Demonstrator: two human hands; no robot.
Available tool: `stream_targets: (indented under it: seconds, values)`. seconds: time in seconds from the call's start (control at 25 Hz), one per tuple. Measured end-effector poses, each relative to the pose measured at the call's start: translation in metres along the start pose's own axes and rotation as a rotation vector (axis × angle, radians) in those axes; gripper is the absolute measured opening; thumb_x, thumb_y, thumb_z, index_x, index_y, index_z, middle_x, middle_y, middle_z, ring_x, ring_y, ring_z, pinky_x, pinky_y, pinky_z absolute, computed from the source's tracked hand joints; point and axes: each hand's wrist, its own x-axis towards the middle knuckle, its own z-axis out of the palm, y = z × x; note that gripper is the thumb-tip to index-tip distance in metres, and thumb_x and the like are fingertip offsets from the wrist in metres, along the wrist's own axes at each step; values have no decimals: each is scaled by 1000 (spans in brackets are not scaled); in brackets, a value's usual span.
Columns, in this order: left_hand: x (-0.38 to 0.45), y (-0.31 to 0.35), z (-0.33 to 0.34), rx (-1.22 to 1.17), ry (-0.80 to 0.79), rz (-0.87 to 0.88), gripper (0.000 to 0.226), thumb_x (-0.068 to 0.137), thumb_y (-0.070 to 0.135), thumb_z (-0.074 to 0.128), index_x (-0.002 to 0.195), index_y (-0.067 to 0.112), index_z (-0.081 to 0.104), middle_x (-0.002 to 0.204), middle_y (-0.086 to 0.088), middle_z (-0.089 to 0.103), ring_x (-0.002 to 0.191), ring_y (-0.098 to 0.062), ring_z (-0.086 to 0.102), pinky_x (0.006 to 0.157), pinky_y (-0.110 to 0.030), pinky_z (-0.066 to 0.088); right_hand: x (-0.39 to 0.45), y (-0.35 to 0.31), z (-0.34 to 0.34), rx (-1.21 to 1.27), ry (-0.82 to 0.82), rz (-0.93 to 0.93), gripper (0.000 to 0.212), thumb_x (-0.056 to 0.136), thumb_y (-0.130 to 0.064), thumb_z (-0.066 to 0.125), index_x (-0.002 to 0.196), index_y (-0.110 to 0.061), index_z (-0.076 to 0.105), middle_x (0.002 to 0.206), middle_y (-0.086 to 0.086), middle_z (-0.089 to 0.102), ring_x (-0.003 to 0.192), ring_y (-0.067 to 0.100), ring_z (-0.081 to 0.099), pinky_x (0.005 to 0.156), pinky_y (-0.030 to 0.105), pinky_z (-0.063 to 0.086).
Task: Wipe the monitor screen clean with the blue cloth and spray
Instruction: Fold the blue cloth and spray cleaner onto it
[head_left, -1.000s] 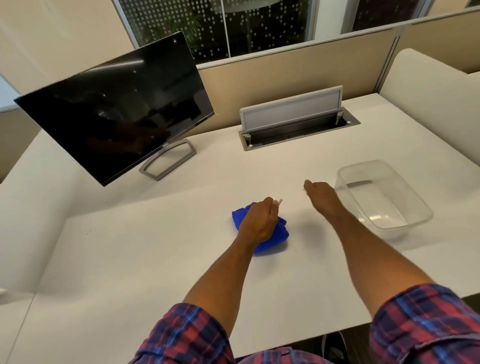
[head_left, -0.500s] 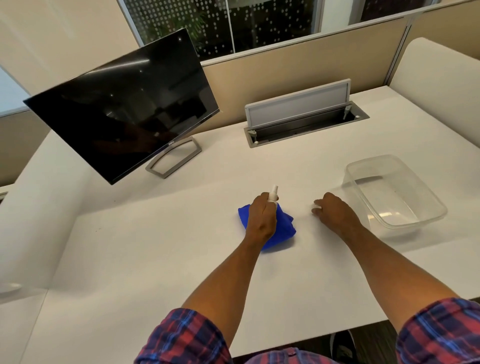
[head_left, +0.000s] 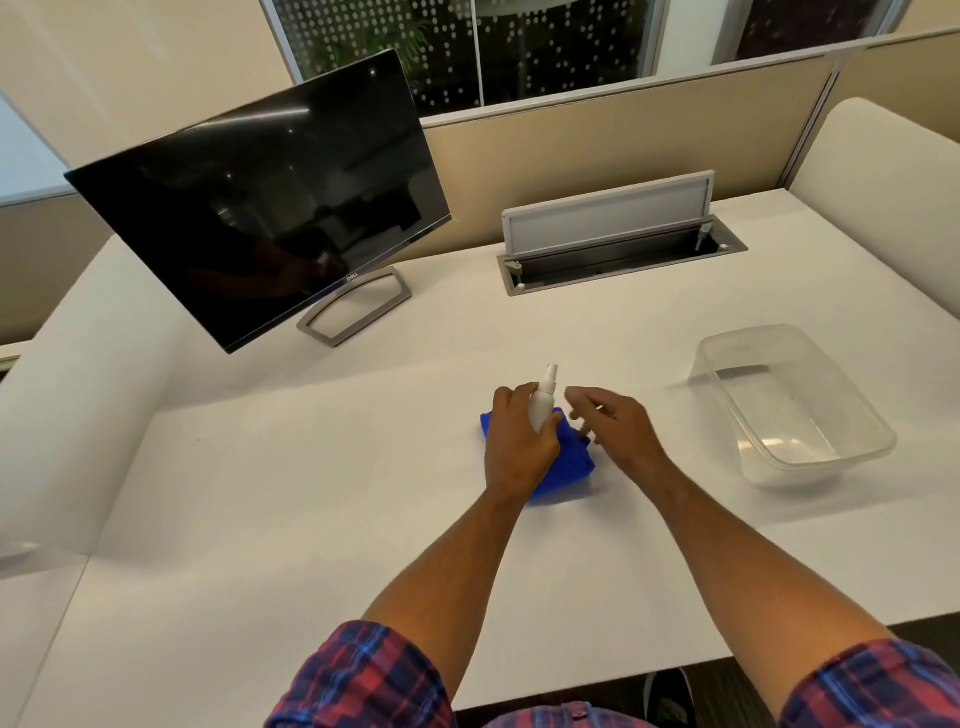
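two hands work mid-tabletop (head_left: 291, 519): the left hand (head_left: 519, 447) has its fingers (head_left: 506, 402) wrapped round a small white spray bottle (head_left: 541, 402), upright, nozzle clear above them. directly beneath lies the blue cloth (head_left: 569, 462), crumpled, soft and light, best pinched at a raised fold. the right hand (head_left: 618, 426) hovers just beside the bottle, fingers loosely spread, empty. the monitor (head_left: 260, 208) stands well beyond, left of both hands.
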Motion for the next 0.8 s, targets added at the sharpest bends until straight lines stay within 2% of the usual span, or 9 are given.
stream_targets:
  seconds: [0.12,0.28,0.36,0.44,0.52,0.6,0.68,0.76,0.8]
  values:
    - [-5,-2,-1,6,88,24,27,96,25,64,121,16,59,114,4,50,85,-7,54,68,-16,43,-6,-11,26,123,-108,-13,27,89,-57,65,103,-37,76,88,-4,75,75,13,68,67,24,53]
    - [-10,-12,-2,56,120,53,20,90,2,60,108,10,60,108,1,49,81,-14,56,66,-32,53,-6,-10,42,199,-183,4,24,87,-47,73,102,-29,76,95,2,75,89,24,71,80,34,58]
    - [-14,-15,-2,6,119,22,29,87,1,61,114,13,61,113,6,47,82,-1,53,68,-31,54,-7,-10,49,228,-186,8,19,89,-42,72,101,-28,75,94,1,76,93,20,72,78,26,58]
    - [-16,-15,-3,-31,98,14,44,88,15,67,131,19,57,123,7,45,90,10,47,74,-18,51,-7,-14,54,283,-157,16,19,92,-36,70,105,-24,74,96,-2,77,96,16,72,76,20,56]
    - [-21,-19,-8,-10,88,40,67,85,34,69,146,21,45,133,6,44,107,8,45,85,-9,43,-4,-18,56,270,-104,19,23,93,-39,67,108,-22,71,97,-4,75,96,16,71,78,24,57]
    - [-26,-31,-18,41,117,48,76,82,44,64,150,23,39,141,5,44,123,-8,48,98,-22,46,-2,-23,58,173,-44,8,29,94,-46,64,113,-24,66,99,-6,73,91,13,71,79,29,59]
    - [-30,-49,-32,111,137,-26,79,80,48,59,153,25,37,149,0,42,132,-20,47,108,-38,42,-1,-25,60,96,-22,-22,39,96,-48,59,130,-31,55,96,-6,71,78,14,72,71,26,60]
    - [-32,-65,-45,186,57,-123,80,85,53,57,157,29,30,159,-2,34,140,-27,40,112,-45,36,-2,-24,61,-9,-60,-96,45,100,-48,50,144,-44,39,82,-8,70,63,15,71,61,20,58]
    - [-32,-72,-49,222,-20,-136,81,88,57,55,158,32,26,163,-2,30,143,-28,37,114,-47,34,-2,-23,62,-78,-89,-134,46,101,-48,46,146,-49,33,82,-11,69,57,15,69,57,18,56]
